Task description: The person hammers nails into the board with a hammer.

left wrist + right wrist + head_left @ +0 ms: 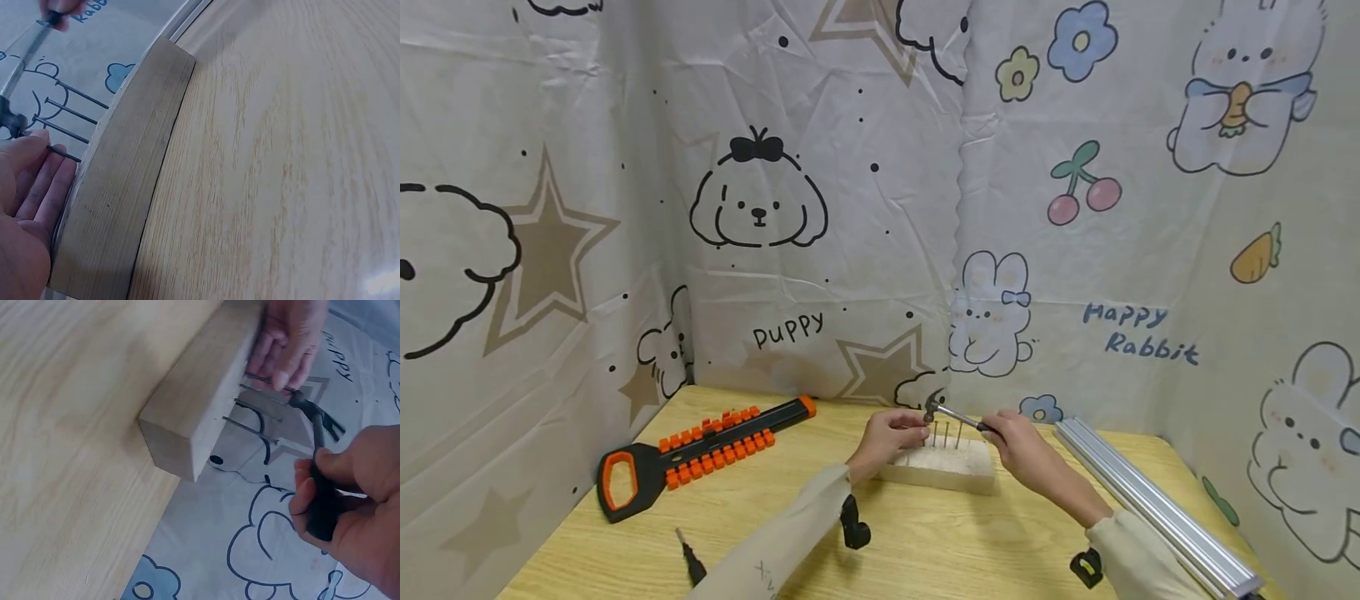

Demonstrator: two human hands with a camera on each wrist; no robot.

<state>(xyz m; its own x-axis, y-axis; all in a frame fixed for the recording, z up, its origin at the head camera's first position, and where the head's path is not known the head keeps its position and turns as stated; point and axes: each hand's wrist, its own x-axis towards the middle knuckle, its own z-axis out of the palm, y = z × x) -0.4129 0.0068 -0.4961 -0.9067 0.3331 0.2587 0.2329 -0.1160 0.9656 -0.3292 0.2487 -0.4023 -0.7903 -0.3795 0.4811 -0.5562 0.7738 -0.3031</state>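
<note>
A pale wooden block [938, 473] lies on the table, with several nails [74, 112] standing upright in a row along its top. My left hand [883, 440] is at the block's left end, thumb and fingertips pinching the leftmost nail [65, 153]. In my right hand [1025, 454] is a small claw hammer [310, 411], gripped by its black handle. The hammer's head sits right at the top of the pinched nail; whether it touches cannot be told. The lower part of that nail goes into the block.
On the left lies a black and orange rack [715, 446] with orange clips along both sides. A screwdriver-like tool [691, 560] is near the left forearm, partly covered by the sleeve. Silver metal profiles [1157, 508] run along the right edge. Printed cloth [850, 208] hangs behind.
</note>
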